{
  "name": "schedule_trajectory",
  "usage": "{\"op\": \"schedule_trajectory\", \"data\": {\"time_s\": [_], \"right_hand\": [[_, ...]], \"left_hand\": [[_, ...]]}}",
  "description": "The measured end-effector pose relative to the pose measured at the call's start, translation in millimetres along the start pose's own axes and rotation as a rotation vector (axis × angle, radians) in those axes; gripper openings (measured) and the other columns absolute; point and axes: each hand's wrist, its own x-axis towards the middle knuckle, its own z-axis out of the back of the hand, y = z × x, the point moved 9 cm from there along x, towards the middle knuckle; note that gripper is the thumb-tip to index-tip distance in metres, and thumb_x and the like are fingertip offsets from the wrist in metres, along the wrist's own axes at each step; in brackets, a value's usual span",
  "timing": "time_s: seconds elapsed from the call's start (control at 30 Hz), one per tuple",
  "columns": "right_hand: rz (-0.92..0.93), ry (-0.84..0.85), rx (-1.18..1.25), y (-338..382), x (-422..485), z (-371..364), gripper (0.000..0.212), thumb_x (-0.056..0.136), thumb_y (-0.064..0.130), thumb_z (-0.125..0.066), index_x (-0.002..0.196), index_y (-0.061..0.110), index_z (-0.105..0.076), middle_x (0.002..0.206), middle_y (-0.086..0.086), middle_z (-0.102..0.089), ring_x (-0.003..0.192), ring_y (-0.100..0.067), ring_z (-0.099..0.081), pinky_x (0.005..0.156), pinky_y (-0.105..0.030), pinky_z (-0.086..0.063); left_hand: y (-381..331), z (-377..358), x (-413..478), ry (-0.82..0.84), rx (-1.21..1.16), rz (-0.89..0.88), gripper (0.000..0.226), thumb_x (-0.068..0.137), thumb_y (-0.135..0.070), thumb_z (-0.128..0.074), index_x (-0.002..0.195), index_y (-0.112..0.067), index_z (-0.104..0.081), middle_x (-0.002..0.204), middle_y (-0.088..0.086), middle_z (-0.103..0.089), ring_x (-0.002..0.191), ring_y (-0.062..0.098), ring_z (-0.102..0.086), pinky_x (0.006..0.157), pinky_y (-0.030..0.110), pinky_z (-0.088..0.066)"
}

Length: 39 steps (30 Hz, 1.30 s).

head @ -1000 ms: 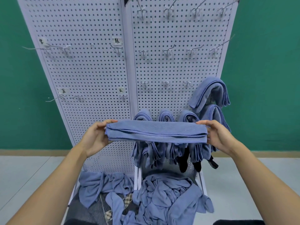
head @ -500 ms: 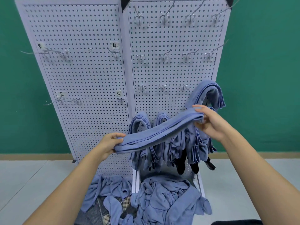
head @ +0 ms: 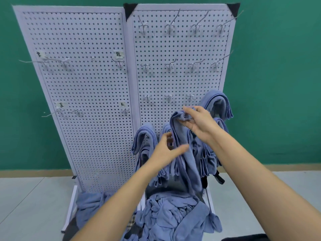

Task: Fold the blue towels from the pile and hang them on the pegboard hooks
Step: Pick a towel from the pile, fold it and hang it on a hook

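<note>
Green wall [head: 278, 84], white pegboard [head: 86, 101] in front. Right hand [head: 201, 124] pinches the folded blue towel [head: 182, 153] at its top bend, dangling before the hung towels [head: 144, 136]. Left hand [head: 165, 152] rests loose-fingered against it. Soft, light, floppy, so I'd grab at the fold.

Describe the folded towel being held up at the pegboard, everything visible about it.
The folded towel is blue, soft terry-like cloth with a darker stitched edge, folded into a long narrow band. It is bent over at the top and hangs down toward the pile. The right hand pinches the top bend; the left hand lays straight fingers against the hanging part. It is in front of the hung towels on the right pegboard panel.
</note>
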Motion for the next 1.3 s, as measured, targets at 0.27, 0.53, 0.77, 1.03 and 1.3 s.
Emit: {"op": "schedule_trajectory", "data": {"time_s": [0.27,0.53,0.77,1.03,1.3], "right_hand": [[0.052,-0.085,0.328,35,-9,36,0.008,0.096,0.006,-0.052,0.101,-0.001,-0.053,0.079,-0.011,-0.067,0.058,-0.012,-0.069,0.059,-0.022,-0.057],[-0.212,-0.262,-0.401,-34,-13,134,0.018,0.096,0.021,-0.055,0.11,0.011,-0.06,0.103,-0.006,-0.056,0.08,-0.018,-0.054,0.078,-0.035,-0.051],[0.157,0.12,-0.751,-4,-8,32,0.037,0.087,0.025,-0.067,0.122,0.023,-0.055,0.123,0.004,-0.055,0.109,-0.012,-0.053,0.09,-0.029,-0.045],[0.481,-0.147,-1.088,30,5,48,0.037,0.087,0.01,-0.058,0.122,0.022,-0.059,0.119,0.003,-0.061,0.102,-0.016,-0.057,0.079,-0.035,-0.049],[0.534,-0.248,-0.979,85,33,68,0.029,0.085,0.009,-0.059,0.111,0.018,-0.067,0.096,0.009,-0.064,0.088,-0.007,-0.055,0.073,-0.019,-0.039]], "left_hand": [[-1,27,10,-0.448,0.094,-0.138,0.037,0.084,-0.003,-0.064,0.116,-0.017,-0.053,0.106,-0.004,-0.06,0.094,0.013,-0.06,0.076,0.017,-0.051],[-46,80,22,-0.526,0.311,-0.195,0.013,0.082,-0.011,-0.066,0.094,-0.016,-0.067,0.085,-0.008,-0.064,0.075,0.007,-0.056,0.063,0.017,-0.04],[-84,55,36,-0.494,0.428,-0.203,0.006,0.078,-0.016,-0.067,0.081,-0.019,-0.063,0.071,-0.015,-0.057,0.067,0.005,-0.053,0.058,0.02,-0.04],[-103,26,62,-0.415,0.446,-0.296,0.01,0.078,-0.014,-0.068,0.087,-0.015,-0.069,0.083,-0.003,-0.068,0.081,0.016,-0.063,0.072,0.031,-0.052],[-145,17,96,-0.422,0.332,-0.38,0.02,0.082,-0.003,-0.061,0.096,-0.012,-0.072,0.083,-0.005,-0.063,0.074,0.01,-0.056,0.07,0.022,-0.045]]}}
